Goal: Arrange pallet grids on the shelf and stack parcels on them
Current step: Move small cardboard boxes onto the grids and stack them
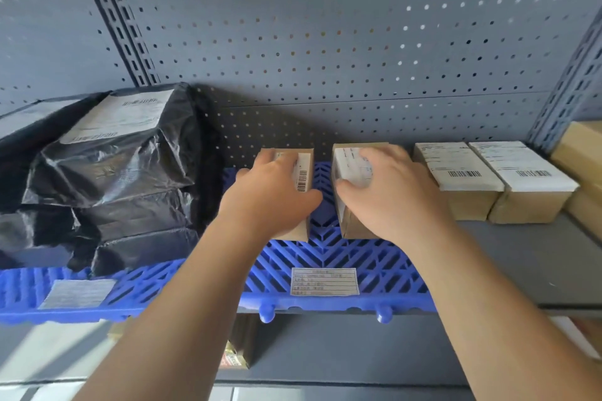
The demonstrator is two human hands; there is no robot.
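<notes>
head view: both hands are up on the shelf [521,257], centre of frame, each on its own small carton. left hand [277,195] grips the left box [303,169], fingers curled over the top, thumb down the side facing the gap. right hand [387,195] grips the right box [348,169] the same way, mirrored. the boxes stand side by side on the blue pallet grid [342,257], apart, with a strip of lattice showing between them. long axes run front to back, toward the pegboard back panel [325,42]. neither hand is nearer, one box each. my read: placing/squaring step, next is close the gap or let go

materials: the boxes are brown cardboard, crisp edges, white barcode labels on top, rigid. the grid is hard plastic with open chevron slats, so edges may catch when slid. left of frame: a stack of black poly bags [114,172], glossy, wrinkled, soft, also on blue grid. right of frame: two labelled cartons [488,175] touching each other, apparently on bare grey deck past the grid's edge
</notes>
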